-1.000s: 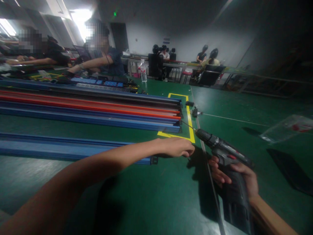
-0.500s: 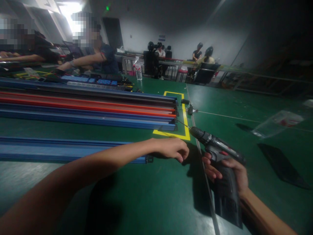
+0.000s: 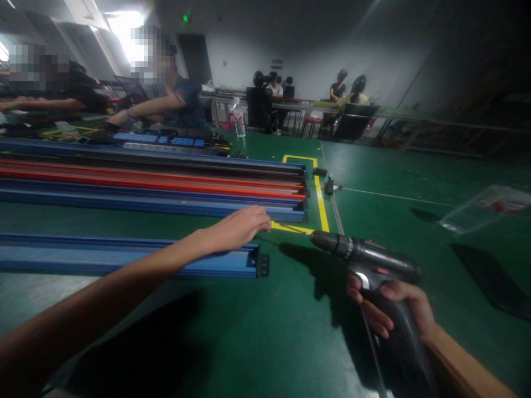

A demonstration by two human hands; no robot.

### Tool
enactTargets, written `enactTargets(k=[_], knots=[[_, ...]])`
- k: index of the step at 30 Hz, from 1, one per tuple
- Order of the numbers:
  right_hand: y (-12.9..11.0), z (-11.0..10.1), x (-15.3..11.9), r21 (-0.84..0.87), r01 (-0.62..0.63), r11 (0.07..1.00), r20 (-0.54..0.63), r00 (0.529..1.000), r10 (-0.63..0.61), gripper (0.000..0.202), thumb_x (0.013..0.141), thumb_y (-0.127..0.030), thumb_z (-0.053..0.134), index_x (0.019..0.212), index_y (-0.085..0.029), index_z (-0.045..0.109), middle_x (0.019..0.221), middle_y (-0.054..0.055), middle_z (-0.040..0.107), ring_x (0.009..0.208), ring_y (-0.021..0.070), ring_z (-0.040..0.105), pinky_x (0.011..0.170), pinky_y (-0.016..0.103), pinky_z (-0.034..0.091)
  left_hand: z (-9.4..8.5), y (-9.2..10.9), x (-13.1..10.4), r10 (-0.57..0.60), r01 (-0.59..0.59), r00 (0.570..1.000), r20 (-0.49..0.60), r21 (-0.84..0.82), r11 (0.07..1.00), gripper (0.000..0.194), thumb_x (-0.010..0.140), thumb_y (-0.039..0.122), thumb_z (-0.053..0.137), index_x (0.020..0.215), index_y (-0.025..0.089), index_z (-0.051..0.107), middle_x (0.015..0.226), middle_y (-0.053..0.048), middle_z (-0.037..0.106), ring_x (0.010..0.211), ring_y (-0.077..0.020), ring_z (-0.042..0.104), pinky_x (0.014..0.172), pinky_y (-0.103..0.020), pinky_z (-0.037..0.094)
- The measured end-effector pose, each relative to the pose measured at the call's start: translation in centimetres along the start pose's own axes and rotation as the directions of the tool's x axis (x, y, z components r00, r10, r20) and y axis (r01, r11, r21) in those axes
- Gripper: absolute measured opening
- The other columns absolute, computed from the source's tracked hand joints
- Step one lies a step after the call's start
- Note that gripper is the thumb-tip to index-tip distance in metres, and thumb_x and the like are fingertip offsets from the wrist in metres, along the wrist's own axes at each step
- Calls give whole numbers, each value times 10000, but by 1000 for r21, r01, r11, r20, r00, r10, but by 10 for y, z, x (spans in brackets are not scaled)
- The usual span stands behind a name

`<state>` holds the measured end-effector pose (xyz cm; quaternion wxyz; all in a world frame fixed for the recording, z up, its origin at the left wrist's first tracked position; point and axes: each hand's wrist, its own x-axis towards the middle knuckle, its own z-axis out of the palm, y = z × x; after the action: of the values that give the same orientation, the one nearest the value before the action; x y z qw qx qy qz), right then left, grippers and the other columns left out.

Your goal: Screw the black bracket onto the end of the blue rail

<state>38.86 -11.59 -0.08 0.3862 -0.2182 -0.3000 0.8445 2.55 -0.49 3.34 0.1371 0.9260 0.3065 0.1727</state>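
Observation:
My right hand (image 3: 409, 309) is wrapped round the grip of a black cordless drill (image 3: 369, 257). The drill's long thin bit (image 3: 292, 228) points left. Across from the bit's tip is my left hand (image 3: 243, 224), its fingers curled together; anything between them is too small or hidden to make out. The hand hovers over the end of the nearest blue metal channel (image 3: 215, 264), which lies lengthwise on the green table (image 3: 265, 326). A black end bracket (image 3: 263, 264) with slots sits on that channel's right end.
Beyond lie more long blue channels (image 3: 199, 204) and red channels (image 3: 207, 185), side by side. Yellow tape (image 3: 322, 204) marks the table by their ends. Small black parts (image 3: 329, 186), a fallen clear bottle (image 3: 483, 207) and an upright bottle (image 3: 239, 121) stand around. Co-workers (image 3: 182, 99) sit at the far side.
My left hand has moved left and slightly away from me, uncovering the near channel's end bracket. The drill has moved slightly lower in view, its bit now nearer my left hand.

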Motion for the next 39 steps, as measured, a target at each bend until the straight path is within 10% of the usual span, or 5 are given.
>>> enactTargets(k=[12,20,39], knots=[[28,-5,-6,-53,-264,963,34,963,266,387,712,-247,578,977,-35,764,664,127,722,341,95,543,443,231,582,25,-13,-28,-78,61,981,-177,-96,993,232,1008,80,338,1013,175,550,981,-38,593,916,-161,560,841,-315,460],[20,-22,-11,2,-273,962,36,962,272,424,717,-272,571,1002,-24,763,761,156,728,318,67,454,381,206,534,16,6,-33,86,-95,994,63,170,981,305,918,-10,445,974,207,651,955,-38,540,882,-173,518,773,-290,421],[11,-14,-8,-79,-360,930,-63,932,356,352,711,-274,636,946,-66,797,730,146,737,324,76,485,409,216,552,14,7,-30,96,-117,991,96,236,965,279,852,-48,428,863,178,591,923,-52,537,851,-192,475,757,-309,406]])
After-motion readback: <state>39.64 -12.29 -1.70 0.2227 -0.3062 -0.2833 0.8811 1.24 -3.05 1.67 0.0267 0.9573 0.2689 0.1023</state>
